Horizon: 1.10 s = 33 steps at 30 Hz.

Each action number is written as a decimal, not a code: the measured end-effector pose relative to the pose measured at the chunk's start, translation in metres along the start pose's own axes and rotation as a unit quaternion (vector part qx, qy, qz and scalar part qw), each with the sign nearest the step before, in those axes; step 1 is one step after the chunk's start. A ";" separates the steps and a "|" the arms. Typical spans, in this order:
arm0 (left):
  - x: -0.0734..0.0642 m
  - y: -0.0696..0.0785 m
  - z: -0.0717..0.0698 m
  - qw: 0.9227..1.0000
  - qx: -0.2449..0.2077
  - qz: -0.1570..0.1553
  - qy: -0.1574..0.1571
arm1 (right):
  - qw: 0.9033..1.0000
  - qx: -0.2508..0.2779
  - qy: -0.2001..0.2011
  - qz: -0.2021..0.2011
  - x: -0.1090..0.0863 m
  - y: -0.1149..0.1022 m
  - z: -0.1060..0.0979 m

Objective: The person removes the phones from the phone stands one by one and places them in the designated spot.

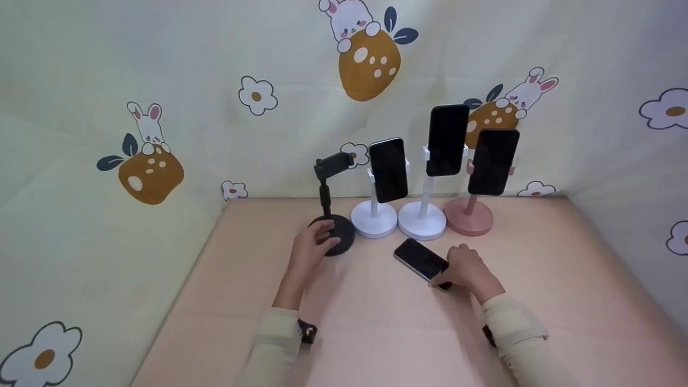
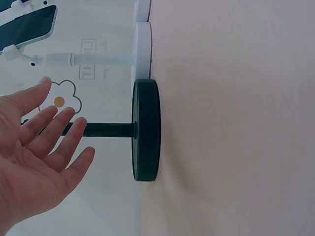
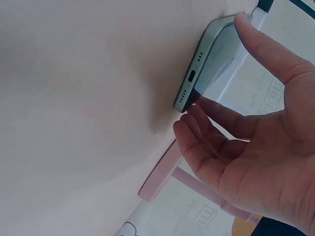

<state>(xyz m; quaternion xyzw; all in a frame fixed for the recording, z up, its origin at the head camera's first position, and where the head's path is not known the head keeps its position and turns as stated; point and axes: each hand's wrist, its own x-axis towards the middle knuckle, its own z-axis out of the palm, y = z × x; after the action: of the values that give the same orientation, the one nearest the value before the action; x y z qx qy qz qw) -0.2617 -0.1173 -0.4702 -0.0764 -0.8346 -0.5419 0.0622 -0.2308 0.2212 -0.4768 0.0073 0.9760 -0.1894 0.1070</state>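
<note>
My left hand (image 1: 312, 243) is at the black phone stand (image 1: 339, 236), its fingers loosely bent beside the round base. In the left wrist view this hand (image 2: 42, 157) shows a gap between its fingers and the stand's post (image 2: 110, 130); nothing is in it. A dark-screened phone (image 1: 416, 258) lies face up on the table, with my right hand (image 1: 466, 269) at its near end. Seen from the right wrist, that hand (image 3: 246, 132) pinches the phone (image 3: 194, 73) across its width, thumb at one long edge and fingers at the other.
Right of the black stand are a white stand (image 1: 374, 221), another white stand (image 1: 423, 223) and a pink stand (image 1: 469, 217), each holding a phone upright. The black stand's clamp (image 1: 334, 165) holds no phone. A patterned cloth (image 1: 290, 140) hangs behind the table (image 1: 376, 322).
</note>
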 end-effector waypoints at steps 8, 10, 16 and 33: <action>0.006 0.009 0.005 1.000 -0.005 -0.001 -0.006 | 1.000 0.025 -0.002 -0.006 -0.001 0.003 -0.010; 0.007 0.012 0.006 1.000 0.001 0.000 -0.007 | 1.000 0.028 -0.001 -0.006 -0.001 0.003 -0.012; 0.011 0.015 0.010 1.000 0.012 -0.002 -0.011 | 1.000 0.028 0.012 -0.009 -0.001 0.004 -0.017; 0.026 0.030 0.024 0.998 0.045 -0.025 -0.024 | 0.995 0.075 0.057 -0.035 0.001 0.007 -0.022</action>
<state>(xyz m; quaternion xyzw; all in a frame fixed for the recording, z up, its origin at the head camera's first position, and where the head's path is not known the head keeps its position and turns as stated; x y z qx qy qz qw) -0.2816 -0.0819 -0.4485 -0.0658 -0.8612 -0.5030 0.0320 -0.2356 0.2358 -0.4595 -0.0081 0.9633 -0.2646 0.0437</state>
